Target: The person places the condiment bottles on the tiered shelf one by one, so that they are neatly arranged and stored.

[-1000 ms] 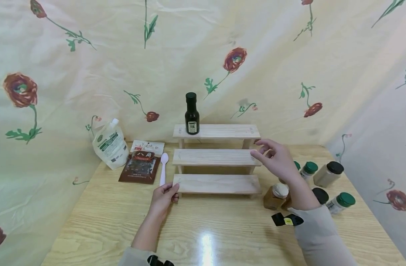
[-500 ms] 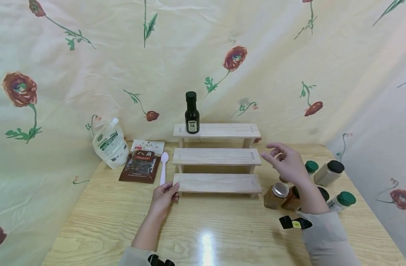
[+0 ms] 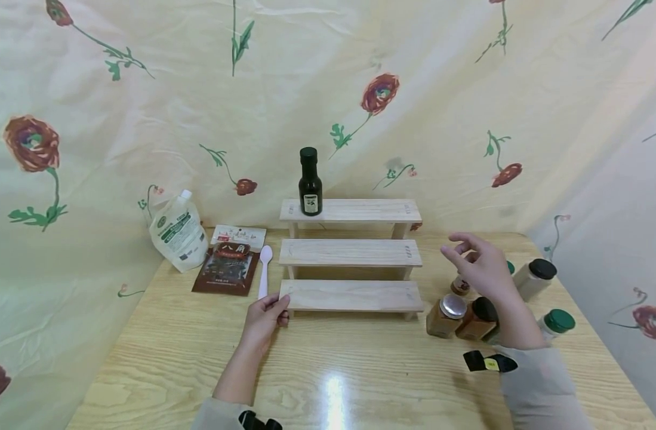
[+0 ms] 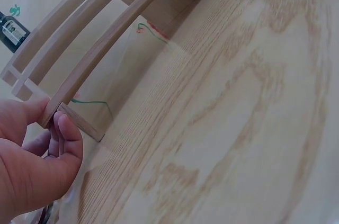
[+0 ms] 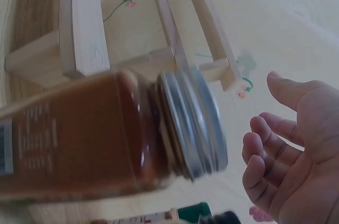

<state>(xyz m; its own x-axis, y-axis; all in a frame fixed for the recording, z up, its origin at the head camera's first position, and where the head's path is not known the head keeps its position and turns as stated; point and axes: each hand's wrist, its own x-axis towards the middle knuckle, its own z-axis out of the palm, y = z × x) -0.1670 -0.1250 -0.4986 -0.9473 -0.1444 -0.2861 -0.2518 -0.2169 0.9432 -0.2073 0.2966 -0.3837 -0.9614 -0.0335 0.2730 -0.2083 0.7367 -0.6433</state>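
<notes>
Wood-grain table [image 3: 360, 370] w/ stepped rack [image 3: 351, 253], floral cloth backdrop [image 3: 145, 107].

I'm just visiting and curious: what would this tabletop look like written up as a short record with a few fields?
Left hand: grips the left end of the bottom step of the wooden rack
Right hand: open, in the air above the jars, holding nothing
Nearest jar: silver-lidded jar, brown contents, right of the rack
Top step: dark bottle, upright
Left of rack: white spoon, brown packet, white pouch
Surface: wooden table
</notes>
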